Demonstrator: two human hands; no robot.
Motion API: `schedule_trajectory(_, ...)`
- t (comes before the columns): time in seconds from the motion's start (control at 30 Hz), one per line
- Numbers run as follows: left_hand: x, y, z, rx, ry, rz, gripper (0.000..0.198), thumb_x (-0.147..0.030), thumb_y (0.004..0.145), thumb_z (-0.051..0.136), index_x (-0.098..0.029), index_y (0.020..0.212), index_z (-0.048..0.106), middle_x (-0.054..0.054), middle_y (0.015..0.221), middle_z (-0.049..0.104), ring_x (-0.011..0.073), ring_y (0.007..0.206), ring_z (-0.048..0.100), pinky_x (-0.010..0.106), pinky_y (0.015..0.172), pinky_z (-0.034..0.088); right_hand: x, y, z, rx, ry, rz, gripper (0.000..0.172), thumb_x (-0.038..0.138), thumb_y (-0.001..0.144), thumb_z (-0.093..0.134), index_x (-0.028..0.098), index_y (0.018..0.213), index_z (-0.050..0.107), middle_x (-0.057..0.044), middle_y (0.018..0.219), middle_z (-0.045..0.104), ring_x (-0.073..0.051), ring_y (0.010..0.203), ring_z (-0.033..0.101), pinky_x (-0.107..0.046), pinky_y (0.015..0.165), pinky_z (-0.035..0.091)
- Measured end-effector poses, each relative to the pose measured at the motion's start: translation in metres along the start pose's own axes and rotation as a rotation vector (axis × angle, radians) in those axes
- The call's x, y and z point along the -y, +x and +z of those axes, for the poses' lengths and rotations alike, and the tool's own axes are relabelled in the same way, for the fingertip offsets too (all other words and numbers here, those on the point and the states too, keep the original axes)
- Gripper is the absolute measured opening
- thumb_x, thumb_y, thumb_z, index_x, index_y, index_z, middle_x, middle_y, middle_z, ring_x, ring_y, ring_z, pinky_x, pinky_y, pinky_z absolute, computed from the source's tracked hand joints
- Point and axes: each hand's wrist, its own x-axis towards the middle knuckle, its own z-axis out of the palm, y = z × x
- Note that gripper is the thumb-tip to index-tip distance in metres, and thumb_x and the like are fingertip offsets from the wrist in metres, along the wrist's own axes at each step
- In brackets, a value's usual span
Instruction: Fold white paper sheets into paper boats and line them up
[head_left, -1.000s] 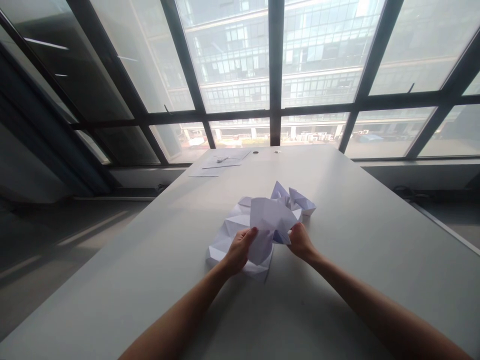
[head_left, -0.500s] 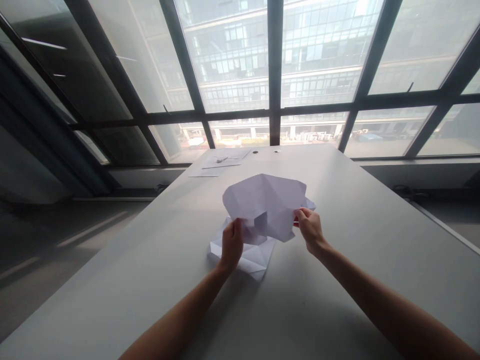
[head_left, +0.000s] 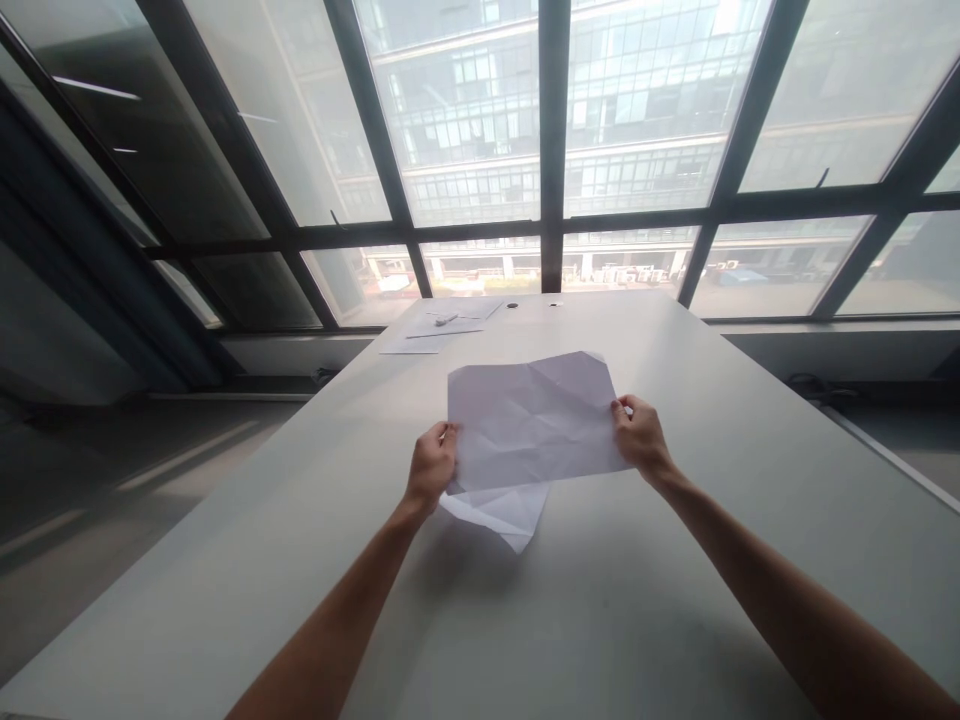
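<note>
A creased white paper sheet (head_left: 534,420) is held spread out flat above the grey table (head_left: 675,600). My left hand (head_left: 431,468) pinches its left edge and my right hand (head_left: 639,436) pinches its right edge, both closed on it. Under the sheet lies another creased white paper (head_left: 501,512), only its near corner showing. The folded paper shapes behind are hidden by the spread sheet.
At the table's far end lie flat paper sheets (head_left: 444,328) with a small pale object on them, plus two small round dark marks (head_left: 511,305). Large windows with dark frames stand beyond the table. The floor drops away on the left.
The folded paper has been opened out: my hands moved apart, left hand leftward and right hand rightward, and the sheet is now stretched nearly flat between them.
</note>
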Motion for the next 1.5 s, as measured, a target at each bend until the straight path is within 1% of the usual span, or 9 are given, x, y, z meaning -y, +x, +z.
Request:
schedule_trajectory(0.2,-0.003,-0.036,-0.032,0.201,0.051,-0.119,0.088,-0.037,0.074,0.076,-0.023,0.15,0.033,0.002,0.081,0.068,0.0097,0.045,0.05,0.019,0.046,0.039,-0.009,0.009,0.005,0.18,-0.009,-0.052,0.033,0.047,0.082,0.051,0.018,0.081,0.065,-0.003,0.062,0.062,-0.018,0.055,0.053,-0.028,0.052,0.036)
schedule_trajectory(0.37,-0.019,-0.069,-0.058,0.289,0.196,0.004,0.049,-0.04,0.079,0.07,-0.018,0.122,0.069,0.007,0.094,0.066,0.0152,0.065,0.056,0.024,0.06,0.046,0.007,0.033,0.033,0.368,-0.117,-0.217,0.026,0.038,0.088,0.049,0.02,0.087,0.069,-0.002,0.07,0.067,-0.018,0.063,0.058,-0.028,0.059,0.04)
schedule_trajectory(0.53,-0.023,-0.079,-0.055,0.327,0.253,-0.113,0.062,-0.041,0.08,0.068,-0.015,0.135,0.06,0.001,0.073,0.064,0.0177,0.061,0.058,0.027,0.065,0.045,0.045,0.061,0.071,0.399,-0.429,-0.439,0.016,0.028,0.091,0.058,0.022,0.099,0.07,-0.009,0.087,0.071,-0.026,0.084,0.063,-0.035,0.075,0.043)
schedule_trajectory(0.67,-0.011,-0.085,-0.045,0.399,0.256,-0.321,0.08,-0.045,0.077,0.07,-0.01,0.145,0.047,-0.003,0.058,0.059,0.0179,0.057,0.058,0.026,0.06,0.043,0.064,0.029,0.098,0.361,-0.503,-0.539,0.021,0.021,0.09,0.059,0.019,0.108,0.068,-0.017,0.115,0.065,-0.032,0.112,0.052,-0.041,0.091,0.04)
schedule_trajectory(0.83,-0.017,-0.09,-0.054,0.52,0.19,-0.458,0.087,-0.048,0.075,0.072,-0.01,0.148,0.041,-0.003,0.059,0.059,0.0159,0.047,0.054,0.023,0.045,0.038,0.045,-0.043,0.11,0.53,-0.6,-0.473,0.036,0.047,0.095,0.051,0.018,0.105,0.069,-0.017,0.108,0.064,-0.033,0.105,0.054,-0.043,0.088,0.042)
schedule_trajectory(0.97,-0.051,-0.066,-0.067,0.752,0.256,-0.42,0.063,-0.051,0.083,0.064,-0.013,0.133,0.06,0.002,0.054,0.063,0.014,0.035,0.046,0.022,0.038,0.031,0.026,-0.067,0.109,0.537,-0.544,-0.467,0.045,0.048,0.092,0.054,0.019,0.126,0.061,-0.017,0.13,0.057,-0.035,0.124,0.046,-0.043,0.101,0.037)
schedule_trajectory(1.1,-0.064,-0.016,-0.046,0.666,0.307,-0.074,0.04,-0.045,0.084,0.066,-0.017,0.111,0.075,0.011,0.083,0.073,0.0239,0.07,0.066,0.028,0.063,0.049,0.027,-0.075,0.114,0.562,-0.533,-0.526,0.056,0.049,0.092,0.053,0.018,0.139,0.05,-0.018,0.146,0.045,-0.036,0.137,0.035,-0.048,0.112,0.028)
schedule_trajectory(1.27,-0.015,0.04,-0.004,0.694,0.538,0.255,0.044,-0.035,0.074,0.076,-0.027,0.117,0.072,0.01,0.137,0.058,0.0345,0.133,0.044,0.043,0.113,0.029,0.04,-0.089,0.117,0.638,-0.481,-0.66,0.054,0.045,0.093,0.053,0.019,0.14,0.048,-0.016,0.148,0.044,-0.034,0.141,0.031,-0.05,0.116,0.023)
schedule_trajectory(1.5,0.045,0.046,-0.006,0.646,1.04,0.267,0.055,-0.055,0.097,0.04,-0.04,0.15,0.037,0.007,0.16,0.027,0.0382,0.148,0.016,0.063,0.114,0.01,0.061,-0.134,0.075,0.819,-0.395,-0.79,0.062,0.054,0.092,0.053,0.022,0.144,0.044,-0.015,0.153,0.037,-0.034,0.145,0.024,-0.055,0.118,0.016)
